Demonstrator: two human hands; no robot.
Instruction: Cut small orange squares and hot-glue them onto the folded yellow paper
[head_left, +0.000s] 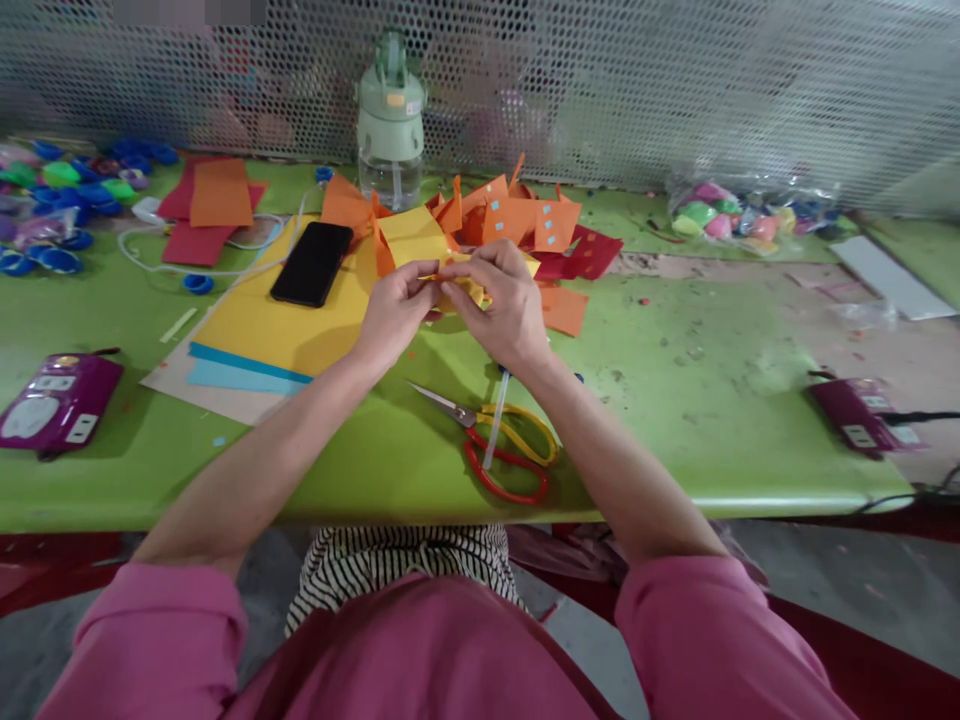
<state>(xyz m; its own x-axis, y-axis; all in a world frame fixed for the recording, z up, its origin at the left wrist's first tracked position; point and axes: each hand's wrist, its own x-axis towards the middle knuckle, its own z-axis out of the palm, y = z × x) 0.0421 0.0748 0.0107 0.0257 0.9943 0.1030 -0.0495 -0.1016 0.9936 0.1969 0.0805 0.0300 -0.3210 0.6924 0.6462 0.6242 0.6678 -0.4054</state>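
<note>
My left hand (402,308) and my right hand (506,300) meet over the middle of the table, fingertips pinched close together. Between them is a small orange and yellow piece, mostly covered by my fingers, so its kind is unclear. Behind the hands lies a heap of cut orange paper pieces (504,216), some dotted with small pale blue squares, along with a yellow paper piece (415,238) and red paper (592,254). Nearer to me, scissors (466,416) with one yellow and one red handle lie partly spread, a thin whitish stick (496,420) across the handles.
A black phone (312,264) rests on yellow sheets (247,330) to the left. Behind stands a water bottle (391,130) against a perforated metal panel (600,90). Purple power boxes (64,400) sit at both sides. Bagged colourful pieces (750,220) lie far right; a white cable (172,268) loops on the left.
</note>
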